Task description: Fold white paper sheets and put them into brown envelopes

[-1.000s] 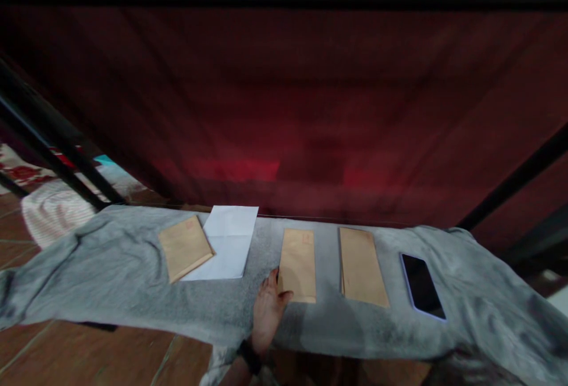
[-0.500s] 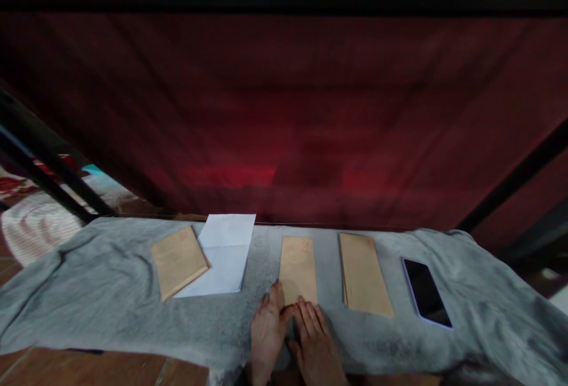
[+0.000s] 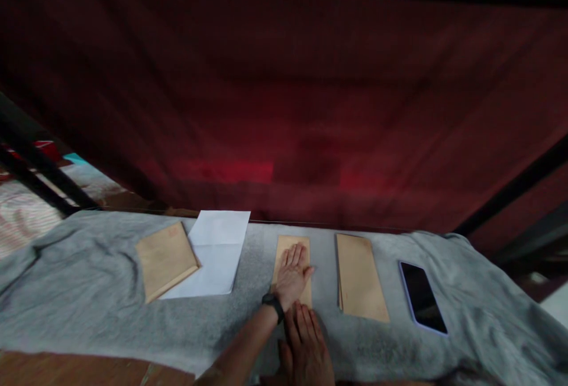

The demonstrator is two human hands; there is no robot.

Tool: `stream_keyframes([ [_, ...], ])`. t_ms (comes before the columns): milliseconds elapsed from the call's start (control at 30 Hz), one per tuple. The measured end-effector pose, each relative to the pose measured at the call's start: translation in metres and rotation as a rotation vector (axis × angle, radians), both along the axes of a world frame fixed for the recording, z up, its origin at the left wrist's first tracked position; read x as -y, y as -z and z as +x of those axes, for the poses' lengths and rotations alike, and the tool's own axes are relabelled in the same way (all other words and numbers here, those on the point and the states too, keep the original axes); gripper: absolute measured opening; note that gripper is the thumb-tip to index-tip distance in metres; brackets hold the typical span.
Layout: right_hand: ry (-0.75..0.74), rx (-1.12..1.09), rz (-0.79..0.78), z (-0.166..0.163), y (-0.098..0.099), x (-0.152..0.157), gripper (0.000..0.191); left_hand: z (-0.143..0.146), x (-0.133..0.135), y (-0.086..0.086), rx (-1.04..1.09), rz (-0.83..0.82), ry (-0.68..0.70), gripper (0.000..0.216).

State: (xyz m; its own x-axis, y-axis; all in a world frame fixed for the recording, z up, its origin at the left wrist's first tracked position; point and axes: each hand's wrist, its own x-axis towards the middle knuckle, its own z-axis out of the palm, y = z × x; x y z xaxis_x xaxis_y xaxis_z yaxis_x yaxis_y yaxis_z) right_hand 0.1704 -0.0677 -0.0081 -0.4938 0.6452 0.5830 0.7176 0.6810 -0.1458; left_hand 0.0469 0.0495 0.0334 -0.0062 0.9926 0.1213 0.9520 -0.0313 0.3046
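My left hand (image 3: 293,274) lies flat, fingers stretched out, on the middle brown envelope (image 3: 284,251), which rests on a grey cloth (image 3: 97,291). A black watch sits on that wrist. My right hand (image 3: 307,350) rests palm down just below it, its fingertips touching the envelope's near edge. A stack of brown envelopes (image 3: 359,276) lies to the right. Further left, another brown envelope (image 3: 165,259) overlaps a folded white sheet (image 3: 213,253).
A dark phone (image 3: 422,305) lies face up at the right on the cloth. A dark red curtain (image 3: 284,113) hangs close behind. Black metal bars (image 3: 35,173) slant at the left, and another at the right. Brown floor tiles (image 3: 66,368) show at lower left.
My left hand has slid forward from the envelope's near edge onto its top and lies flat. My right hand came into view beside it and now rests just below.
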Motion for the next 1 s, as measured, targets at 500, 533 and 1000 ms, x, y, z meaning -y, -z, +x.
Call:
stream_keyframes([
  [500,-0.002,-0.017,-0.037,0.002,-0.026,0.008,0.055,-0.012,-0.008,0.005,-0.03,-0.004,0.083,0.061],
  [533,-0.008,-0.02,-0.035,0.003,-0.026,0.008,0.054,-0.013,-0.003,0.004,-0.033,-0.008,0.11,0.06],
  [1000,0.022,-0.03,-0.053,0.003,-0.004,0.007,0.049,-0.031,0.091,0.011,-0.112,0.068,0.21,0.053],
])
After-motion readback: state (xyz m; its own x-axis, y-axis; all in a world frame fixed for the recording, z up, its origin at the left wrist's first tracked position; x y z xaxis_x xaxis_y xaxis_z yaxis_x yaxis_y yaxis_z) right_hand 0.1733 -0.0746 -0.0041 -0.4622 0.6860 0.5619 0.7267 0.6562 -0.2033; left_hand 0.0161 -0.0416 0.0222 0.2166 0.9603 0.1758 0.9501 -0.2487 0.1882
